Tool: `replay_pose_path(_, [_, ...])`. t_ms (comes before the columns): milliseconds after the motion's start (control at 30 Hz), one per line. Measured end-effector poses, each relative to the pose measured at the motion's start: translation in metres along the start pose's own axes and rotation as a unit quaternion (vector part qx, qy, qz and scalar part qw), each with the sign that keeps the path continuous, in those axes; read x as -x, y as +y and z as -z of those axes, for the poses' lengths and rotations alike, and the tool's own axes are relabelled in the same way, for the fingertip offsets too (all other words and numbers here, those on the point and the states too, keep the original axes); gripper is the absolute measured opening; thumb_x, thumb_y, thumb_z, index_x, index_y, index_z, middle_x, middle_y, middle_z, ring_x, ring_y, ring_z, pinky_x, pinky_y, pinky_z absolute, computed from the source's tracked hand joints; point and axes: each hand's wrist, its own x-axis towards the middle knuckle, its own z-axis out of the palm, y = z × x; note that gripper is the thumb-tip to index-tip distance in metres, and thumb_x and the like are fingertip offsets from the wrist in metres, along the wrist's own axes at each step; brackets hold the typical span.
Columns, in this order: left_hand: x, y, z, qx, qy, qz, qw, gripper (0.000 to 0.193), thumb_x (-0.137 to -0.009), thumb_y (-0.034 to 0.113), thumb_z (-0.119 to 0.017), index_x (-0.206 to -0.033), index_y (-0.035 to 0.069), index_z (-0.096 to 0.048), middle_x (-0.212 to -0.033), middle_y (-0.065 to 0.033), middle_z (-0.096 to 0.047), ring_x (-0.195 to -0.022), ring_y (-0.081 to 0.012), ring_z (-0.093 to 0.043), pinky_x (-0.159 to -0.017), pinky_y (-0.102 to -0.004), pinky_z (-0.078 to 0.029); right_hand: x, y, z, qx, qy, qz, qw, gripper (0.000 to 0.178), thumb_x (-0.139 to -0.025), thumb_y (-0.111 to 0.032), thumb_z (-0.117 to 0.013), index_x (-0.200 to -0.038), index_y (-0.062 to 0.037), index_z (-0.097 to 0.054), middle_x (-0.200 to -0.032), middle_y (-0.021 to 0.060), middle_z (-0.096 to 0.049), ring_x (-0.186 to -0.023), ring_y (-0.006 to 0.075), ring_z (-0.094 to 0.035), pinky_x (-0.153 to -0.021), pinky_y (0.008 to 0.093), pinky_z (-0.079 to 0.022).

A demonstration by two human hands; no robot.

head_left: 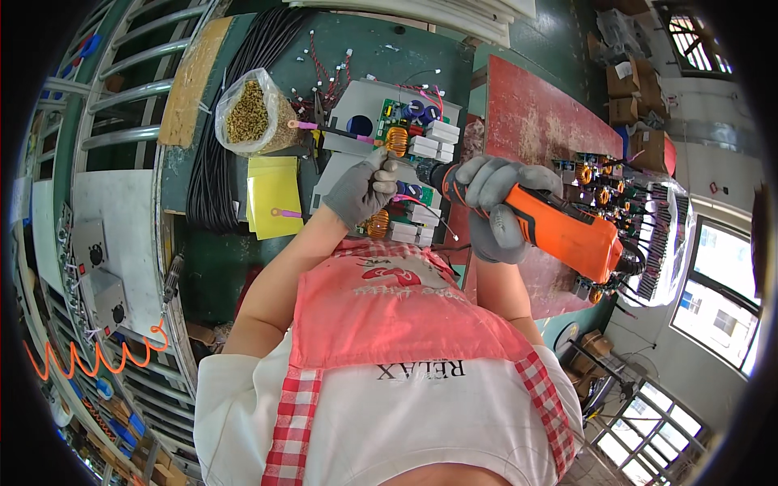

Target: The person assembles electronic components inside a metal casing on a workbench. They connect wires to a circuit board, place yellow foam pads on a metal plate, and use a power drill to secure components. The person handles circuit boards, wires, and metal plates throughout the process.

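My right hand (496, 194), in a grey glove, is wrapped round an orange cordless drill (571, 243), whose dark nose points left. Close to that nose, my gloved left hand (361, 190) has its fingers pinched together; whatever is between them is too small or hidden to name. Both hands are over grey metal plates (340, 146) that carry green circuit boards. The farther circuit board (391, 109) has a copper-coloured coil (396, 141), dark blue capacitors (413, 109) and white blocks (442, 132). My left wrist partly covers the nearer board, with its own coil (377, 223).
Left of the plates are an open bag of small brass-coloured fasteners (247, 113), yellow sheets (275, 198) and a bundle of black cables (212, 178). Red wires (328, 77) lie behind. A worn red tabletop (539, 113) on the right bears several assembled circuit boards (600, 182).
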Motion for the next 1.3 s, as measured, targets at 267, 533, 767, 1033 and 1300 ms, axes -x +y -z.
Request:
replay_pose_path(267, [-0.001, 0.005, 0.002, 0.033, -0.009, 0.004, 0.999, 0.017, -0.099, 0.020, -0.046, -0.099, 0.004, -0.049, -0.075, 0.0003, -0.049, -0.052, -0.0028, -0.033, -0.042, -0.0160, -0.030, -0.003, 0.010, 0.001, -0.001, 0.044, -0.032, 0.999, 0.049, -0.075, -0.004, -0.056, -0.122, -0.0100, -0.048, -0.066, 0.0011, -0.051, -0.060, 0.0155, -0.049, -0.069, 0.0382, -0.045])
replay_pose_path(533, [-0.005, 0.006, 0.001, 0.051, 0.000, -0.033, 0.998, 0.015, -0.099, 0.019, -0.047, -0.099, 0.004, -0.050, -0.074, -0.0004, -0.050, -0.050, -0.0026, -0.032, -0.042, -0.0158, -0.028, -0.006, 0.025, 0.012, -0.042, 0.109, -0.047, 0.992, 0.047, -0.071, 0.002, -0.055, -0.115, -0.0081, -0.048, -0.068, 0.0042, -0.052, -0.059, 0.0182, -0.052, -0.071, 0.0415, -0.048])
replay_pose_path(767, [-0.024, 0.018, -0.002, 0.031, -0.011, -0.058, 0.998, 0.019, -0.098, 0.022, -0.049, -0.094, 0.004, -0.052, -0.070, -0.0003, -0.052, -0.048, -0.0034, -0.032, -0.041, -0.0172, -0.027, -0.021, 0.049, 0.024, -0.061, 0.138, -0.062, 0.987, 0.046, -0.073, 0.001, -0.053, -0.118, -0.0084, -0.048, -0.066, 0.0045, -0.051, -0.057, 0.0172, -0.048, -0.072, 0.0414, -0.046])
replay_pose_path(1033, [-0.072, 0.053, -0.024, -0.632, 0.271, -0.257, 0.679, 0.024, -0.084, 0.032, -0.068, -0.089, 0.008, -0.070, -0.074, -0.0052, -0.067, -0.062, -0.0137, -0.060, -0.058, -0.0274, -0.047, -0.055, 0.126, 0.047, 0.053, 0.183, -0.097, 0.977, 0.040, -0.077, 0.003, -0.052, -0.114, 0.0054, -0.037, -0.071, 0.0105, -0.058, -0.069, 0.0208, -0.061, -0.079, 0.0426, -0.053])
replay_pose_path(1300, [-0.117, 0.079, -0.021, -0.738, 0.365, -0.125, 0.554, 0.044, -0.074, 0.048, -0.071, -0.097, 0.011, -0.071, -0.088, -0.0079, -0.070, -0.082, -0.0225, -0.067, -0.074, -0.0352, -0.051, -0.058, 0.168, 0.061, 0.058, 0.208, -0.145, 0.966, 0.040, -0.074, 0.009, -0.053, -0.113, 0.0036, -0.043, -0.073, 0.0096, -0.059, -0.065, 0.0200, -0.061, -0.076, 0.0418, -0.054])
